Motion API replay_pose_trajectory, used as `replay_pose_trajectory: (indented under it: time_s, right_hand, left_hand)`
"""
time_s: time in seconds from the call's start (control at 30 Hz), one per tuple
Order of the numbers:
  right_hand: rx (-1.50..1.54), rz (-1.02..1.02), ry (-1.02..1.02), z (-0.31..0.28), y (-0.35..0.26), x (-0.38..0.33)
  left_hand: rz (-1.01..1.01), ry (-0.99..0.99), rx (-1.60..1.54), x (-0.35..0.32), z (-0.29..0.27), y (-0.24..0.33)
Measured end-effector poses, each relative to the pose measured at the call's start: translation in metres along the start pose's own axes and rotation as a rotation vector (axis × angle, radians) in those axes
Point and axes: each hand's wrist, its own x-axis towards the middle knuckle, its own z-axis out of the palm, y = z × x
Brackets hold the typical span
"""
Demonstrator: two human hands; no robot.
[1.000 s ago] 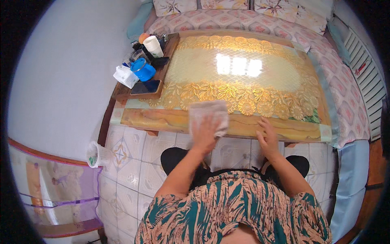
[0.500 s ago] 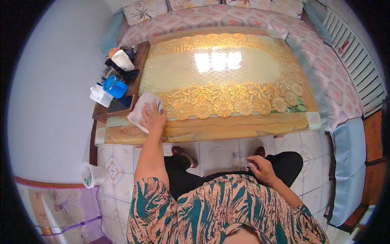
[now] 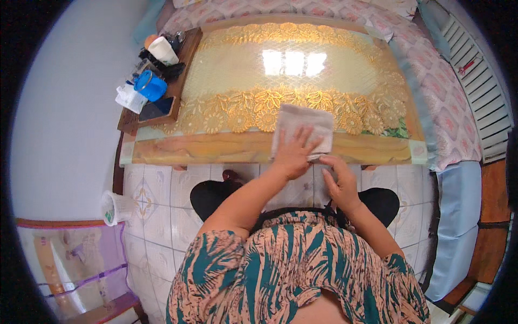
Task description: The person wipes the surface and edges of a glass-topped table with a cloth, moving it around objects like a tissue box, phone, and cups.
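A folded pale cloth [image 3: 287, 117] lies at the near edge of the table, partly over the gold flower border. My left hand [image 3: 295, 155] rests on it palm down, fingers spread and pressing it flat. At the cloth's near right corner is my right hand [image 3: 343, 186], its index fingertip at or very close to the cloth. Its thumb and index finger are apart, and the other fingers are partly hidden. Under both stretches the table [image 3: 216, 153], its gold lace cover [image 3: 237, 114] seen beneath a clear sheet.
On the left a wooden tray [image 3: 175, 102] holds a phone [image 3: 156, 109], a blue container [image 3: 150, 86], a white roll [image 3: 163, 51] and tissues [image 3: 130, 97]. A patterned seat [image 3: 437, 119] runs behind and right of the table. A white basket [image 3: 117, 208] stands on the floor.
My left hand has slid the cloth rightward along the table's near edge, from beside the tray to the middle. My right hand has risen from my lap to the cloth's corner.
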Motion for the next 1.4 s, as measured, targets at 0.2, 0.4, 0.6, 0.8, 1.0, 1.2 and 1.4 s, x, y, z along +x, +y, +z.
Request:
replay_pose_trajectory:
  time_s: [0.2, 0.4, 0.6, 0.8, 1.0, 1.2, 1.4]
  right_hand:
    - [0.189, 0.163, -0.064, 0.001, 0.003, -0.017]
    - [0.157, 0.345, -0.130, -0.008, 0.016, -0.055]
    - [0.225, 0.306, -0.054, -0.004, 0.013, -0.050]
    - [-0.017, -0.041, 0.044, 0.007, -0.009, -0.012]
    - [-0.197, -0.131, -0.092, 0.051, -0.003, 0.024]
    - [-0.478, -0.109, -0.205, 0.100, 0.003, 0.049]
    - [-0.469, -0.087, -0.367, 0.092, 0.008, 0.067]
  left_hand:
    - [-0.449, 0.147, 0.130, -0.093, -0.012, -0.125]
    - [-0.819, 0.258, 0.213, -0.130, 0.001, -0.138]
    - [-0.302, 0.165, 0.131, -0.046, 0.012, -0.011]
    - [-0.019, -0.043, -0.047, -0.016, -0.011, 0.015]
    - [-0.252, 0.295, -1.138, -0.041, 0.006, -0.103]
    - [-0.665, 0.620, -0.175, -0.048, 0.013, -0.164]
    - [-0.814, 0.593, 0.075, -0.045, 0.011, -0.140]
